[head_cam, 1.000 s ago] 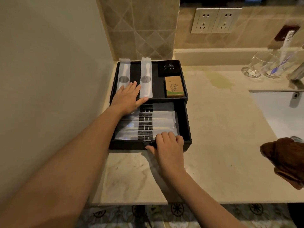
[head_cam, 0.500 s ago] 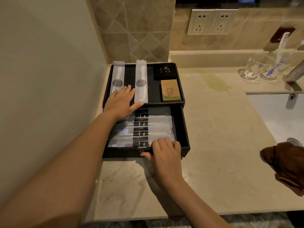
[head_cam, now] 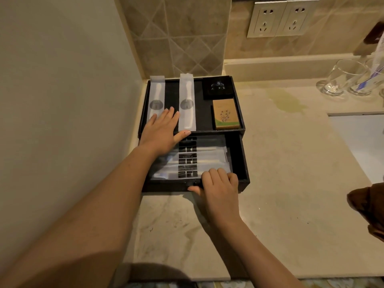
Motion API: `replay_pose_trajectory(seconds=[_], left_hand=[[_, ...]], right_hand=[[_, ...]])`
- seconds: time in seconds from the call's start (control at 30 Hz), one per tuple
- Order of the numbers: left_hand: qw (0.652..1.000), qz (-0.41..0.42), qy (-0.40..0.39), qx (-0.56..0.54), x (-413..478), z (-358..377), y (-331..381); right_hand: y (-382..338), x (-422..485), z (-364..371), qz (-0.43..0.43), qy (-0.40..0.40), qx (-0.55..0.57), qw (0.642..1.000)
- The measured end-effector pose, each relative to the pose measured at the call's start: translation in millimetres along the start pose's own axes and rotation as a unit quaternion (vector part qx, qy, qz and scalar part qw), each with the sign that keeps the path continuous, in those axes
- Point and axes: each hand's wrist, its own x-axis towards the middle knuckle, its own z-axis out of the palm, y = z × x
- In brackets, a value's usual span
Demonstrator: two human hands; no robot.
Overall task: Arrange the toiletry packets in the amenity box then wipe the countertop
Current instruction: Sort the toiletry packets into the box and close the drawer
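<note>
Dim, warm yellowish light; soft shadows under both forearms; wide-angle bending at the edges; slightly soft, grainy throughout.

Dim, warm lighting. Plain cream side wall [head_cam: 62,80] at left; beige diagonal-tiled back wall [head_cam: 176,34] bearing silver twin socket plate [head_cam: 280,19]. Patterned floor tiles [head_cam: 270,284] just visible below near edge of the counter.

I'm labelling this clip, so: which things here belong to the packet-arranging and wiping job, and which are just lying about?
Job: amenity box, clear packets in its drawer, two white packets on top, brown cloth, countertop.
Lying about: two glasses, wall sockets, sink.
</note>
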Motion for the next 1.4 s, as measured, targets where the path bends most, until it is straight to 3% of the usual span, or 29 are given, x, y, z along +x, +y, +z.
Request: replay_pose_trajectory(seconds=[0.33,0.5,0.63,0.73,0.83,0.93,1.0,1.4], left_hand=[[1.000,0.000,-0.003,0.002,0,0,1],[1.000,-0.007,-0.003,0.006,-2,-2,3],[1.000,-0.002,-0.004,0.002,-2,-6,3],[1.000,-0.005,-0.004,0.004,-3,-6,3],[1.000,-0.004,0.000,0.004,-2,-6,3],[1.000,-0.004,-0.006,0.002,-2,-6,3],[1.000,-0.006,-0.006,0.003,-2,-5,4],[1.000,-0.018,0.004,0.014,0,1,5]], right_hand=[[5,19,9,0.002,-0.008,0.024,1.000],[12,50,15,0.018,-0.076,0.050,0.996],[12,49,14,0.022,-0.036,0.014,0.999],[7,37,12,0.083,0.003,0.112,0.990],[-2,6,9,0.205,0.045,0.206,0.956],[-7,5,14,0.327,-0.034,0.296,0.897],[-9,21,19,0.374,-0.059,0.281,0.882],[-2,86,50,0.397,-0.042,0.246,0.883]])
